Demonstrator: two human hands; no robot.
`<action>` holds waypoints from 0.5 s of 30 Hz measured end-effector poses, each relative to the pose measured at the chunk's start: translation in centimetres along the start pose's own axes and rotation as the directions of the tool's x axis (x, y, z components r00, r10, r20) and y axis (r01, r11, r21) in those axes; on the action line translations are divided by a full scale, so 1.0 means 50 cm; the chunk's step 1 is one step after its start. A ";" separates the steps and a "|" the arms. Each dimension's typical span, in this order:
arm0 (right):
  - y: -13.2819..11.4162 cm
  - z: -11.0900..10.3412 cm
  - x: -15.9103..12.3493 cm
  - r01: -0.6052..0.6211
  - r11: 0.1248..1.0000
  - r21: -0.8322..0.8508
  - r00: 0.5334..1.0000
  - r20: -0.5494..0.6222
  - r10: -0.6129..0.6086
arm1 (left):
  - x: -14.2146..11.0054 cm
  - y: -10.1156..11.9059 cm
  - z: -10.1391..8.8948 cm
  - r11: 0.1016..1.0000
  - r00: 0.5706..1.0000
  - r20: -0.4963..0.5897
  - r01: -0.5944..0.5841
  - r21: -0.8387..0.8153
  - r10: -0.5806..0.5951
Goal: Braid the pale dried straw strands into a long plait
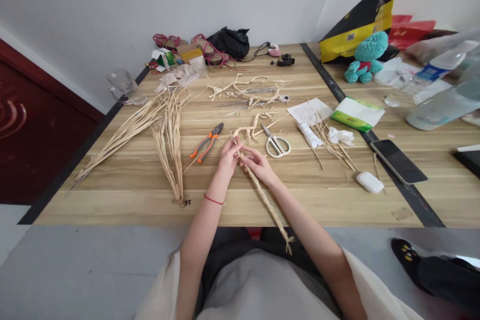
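Note:
Both my hands meet over the table's front middle, pinching a long straw-wrapped stem. My left hand [228, 156] grips its upper end, fingers closed. Just to the right, my right hand [258, 164] closes on the same straw-wrapped stem [267, 203], whose lower part slants toward my lap and ends in loose straw tips. Past my fingertips lies a curled straw-wrapped piece [247, 131]; whether it joins the held stem I cannot tell. Orange-handled pliers [207, 142] rest left of my hands, and white-handled scissors [276, 144] rest to the right.
Bundles of dry straw [168, 145] spread on the left near a glass mug [126, 87]. More wrapped stems and wires [249, 97] lie farther back. On the right are a tube [310, 135], a phone [399, 161], a white case [369, 182], bottles and a turquoise crocheted doll [367, 57].

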State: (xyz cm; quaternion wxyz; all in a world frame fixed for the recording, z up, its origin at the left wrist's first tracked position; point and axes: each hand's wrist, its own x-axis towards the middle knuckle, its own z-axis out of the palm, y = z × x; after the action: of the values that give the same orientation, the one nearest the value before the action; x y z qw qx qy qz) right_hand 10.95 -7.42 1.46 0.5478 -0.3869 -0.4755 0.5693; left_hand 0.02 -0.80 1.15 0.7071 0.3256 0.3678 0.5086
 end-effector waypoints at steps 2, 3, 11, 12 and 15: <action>-0.001 0.000 0.000 -0.006 1.000 -0.012 1.000 0.002 0.006 | 0.000 -0.001 0.000 1.000 1.000 -0.011 0.012 0.012 -0.012; -0.001 0.001 -0.001 -0.004 1.000 -0.018 1.000 0.004 0.005 | -0.001 -0.001 0.000 1.000 1.000 -0.014 0.016 0.014 -0.016; 0.004 0.011 -0.005 0.033 0.995 -0.091 0.999 0.019 -0.032 | -0.003 -0.006 -0.006 1.000 1.000 -0.008 0.005 0.015 -0.004; 0.007 0.010 -0.005 0.037 0.994 -0.102 0.999 0.026 -0.034 | -0.002 -0.008 -0.008 1.000 1.000 -0.015 -0.003 0.008 0.003; 0.017 0.006 -0.005 0.042 0.991 -0.128 0.999 0.037 -0.037 | 0.005 -0.013 -0.012 1.000 0.999 -0.034 -0.015 -0.025 0.014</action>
State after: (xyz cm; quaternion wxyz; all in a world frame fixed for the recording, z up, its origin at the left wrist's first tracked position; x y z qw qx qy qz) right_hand 10.47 -7.65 0.71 0.5246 -0.4020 -0.5281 0.5333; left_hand -0.11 -0.67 0.24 0.7013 0.3105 0.3708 0.5237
